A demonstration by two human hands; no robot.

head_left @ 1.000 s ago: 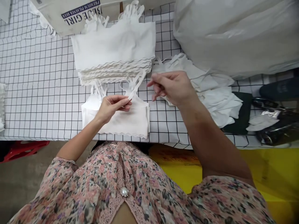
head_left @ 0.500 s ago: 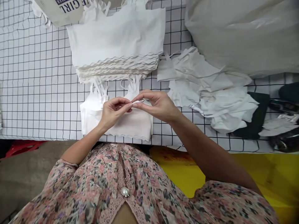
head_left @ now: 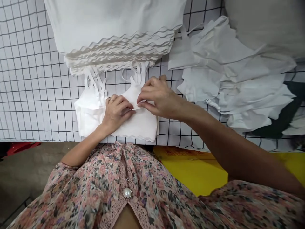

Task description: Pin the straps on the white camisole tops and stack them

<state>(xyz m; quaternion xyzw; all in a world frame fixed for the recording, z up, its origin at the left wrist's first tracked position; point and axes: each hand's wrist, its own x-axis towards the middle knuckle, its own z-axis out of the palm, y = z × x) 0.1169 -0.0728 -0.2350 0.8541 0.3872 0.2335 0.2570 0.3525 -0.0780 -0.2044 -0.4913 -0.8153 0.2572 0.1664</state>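
The right hand (head_left: 159,97) pinches the thin strap (head_left: 137,106) of a soft, light white camisole (head_left: 140,127) at six o'clock on the surface (head_left: 30,79), best held there; the left hand (head_left: 116,114) presses the cloth, grip unclear.

room: grid tabletop (head_left: 28,79) left | obstacles: white camisole stack (head_left: 114,35) ahead, fabric pieces (head_left: 233,73) right, blouse (head_left: 133,184) behind

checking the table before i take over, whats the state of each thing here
left hand: fingers curled, resting on the top
right hand: fingertips gathered on the top, grip unclear
white strappy top: lying flat under both hands, straps pointing away from the person
stack of white scalloped tops: neatly piled, wavy hems layered
loose white garments: crumpled in an untidy heap
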